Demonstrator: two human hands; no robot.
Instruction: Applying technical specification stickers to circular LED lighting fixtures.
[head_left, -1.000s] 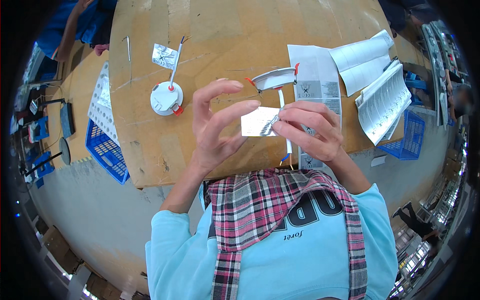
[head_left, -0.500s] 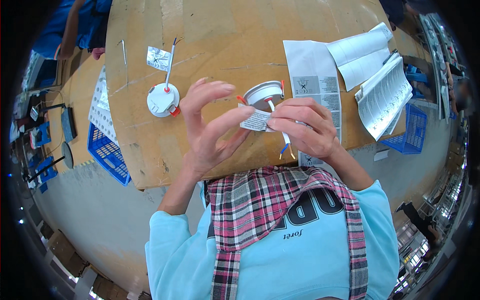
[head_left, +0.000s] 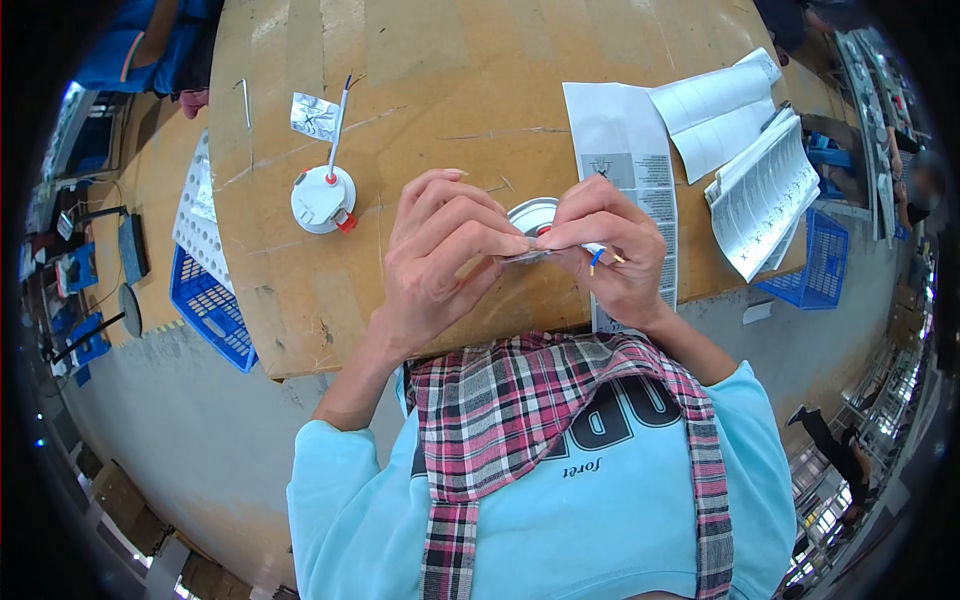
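Observation:
Close in front of me, my left hand (head_left: 440, 260) and my right hand (head_left: 620, 255) meet with their fingertips pinched together on a small silvery label (head_left: 527, 257), seen nearly edge-on. The label sits at the cable of a round white light fitting (head_left: 530, 213), which is partly hidden behind my fingers. From my right fingers sticks the cable end (head_left: 600, 255) with bare-tipped blue and brown wires. A second light fitting (head_left: 320, 203) lies on the table to the left. Its upright cable carries a silvery flag label (head_left: 314, 117).
On the table (head_left: 450, 90), a printed label strip (head_left: 625, 130) lies right of my hands, with more silvery label sheets (head_left: 765, 195) beyond. A thin metal rod (head_left: 247, 105) lies far left. Blue baskets (head_left: 210, 315) stand below both table sides. Another person (head_left: 150, 45) is at upper left.
My left fingers have come from spread to pinched on the label. The label has folded or turned edge-on, and the fitting and wire ends have tilted.

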